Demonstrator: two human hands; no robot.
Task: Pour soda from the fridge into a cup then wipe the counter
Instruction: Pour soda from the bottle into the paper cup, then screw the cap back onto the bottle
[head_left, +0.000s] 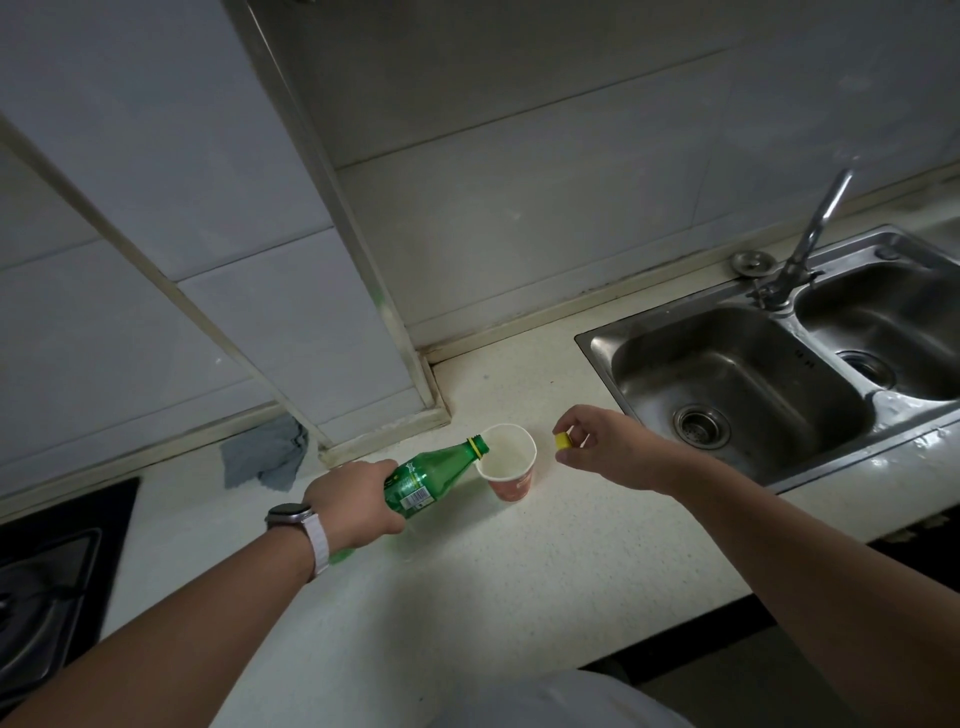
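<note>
Biggest thing in my view is the white counter (519, 561), running from the stove (47, 571) at the far left over to the steel double sink (737, 374) on the right, with the tap (810, 234) standing at the back between the two basins. Tiled wall behind all of it.

A grey rag (265, 460) is lying crumpled at the back of the counter against the wall, left of the cup and well apart from it.

My left hand (358, 501) is wrapped around the lower part of the green bottle (431, 475), fingers closed tight on it, watch (296, 519) on that wrist. The bottle's tipped way over toward the right, nearly lying flat, and its open mouth sits right over the near-left rim of the cup (506, 460). Can't really make out a stream from here, too small and dim.

The cup stands upright mid-counter, between my two hands, white inside with a reddish outside. Looks like pale liquid in there but I can't swear to it.

My right hand (602, 447) hovers just right of the cup, thumb and forefinger pinching the little yellow cap (562, 441), other fingers loosely curled.
</note>
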